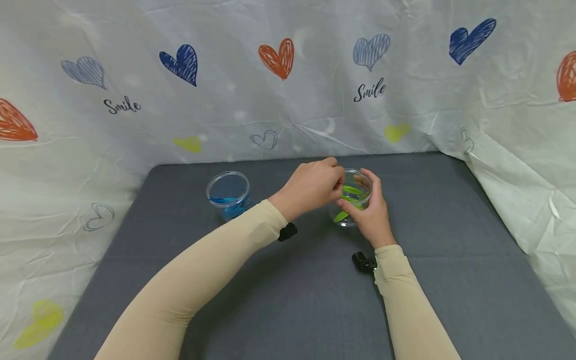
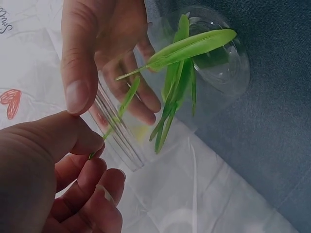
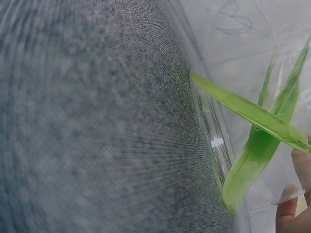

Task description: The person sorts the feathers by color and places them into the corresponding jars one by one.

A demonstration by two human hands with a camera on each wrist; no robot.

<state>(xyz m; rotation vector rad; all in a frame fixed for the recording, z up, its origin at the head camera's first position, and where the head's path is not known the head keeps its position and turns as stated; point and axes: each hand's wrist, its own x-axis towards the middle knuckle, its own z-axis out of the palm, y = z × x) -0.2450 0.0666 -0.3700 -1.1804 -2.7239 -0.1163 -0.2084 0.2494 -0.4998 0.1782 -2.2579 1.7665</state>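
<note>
A clear plastic cup [image 1: 345, 223] stands toward the back right of the table with several green feathers [image 2: 197, 50] inside. My right hand [image 1: 374, 216] grips this cup near its rim, thumb on the near side and fingers round the far side. Above the rim, my left hand [image 1: 312, 184] pinches the thin quill of a small green feather [image 2: 128, 98] between thumb and fingertips. That feather's vane shows past the cup's rim in the left wrist view. The right wrist view shows green feathers [image 3: 260, 160] through the cup wall, with fingertips [image 3: 286, 208] at the edge.
A second clear cup [image 1: 228, 179] holding blue feathers [image 1: 233, 209] stands to the left, beyond my left forearm. The grey-covered table [image 1: 279, 310] meets a white cloth backdrop [image 1: 225, 100] with printed hearts at the back.
</note>
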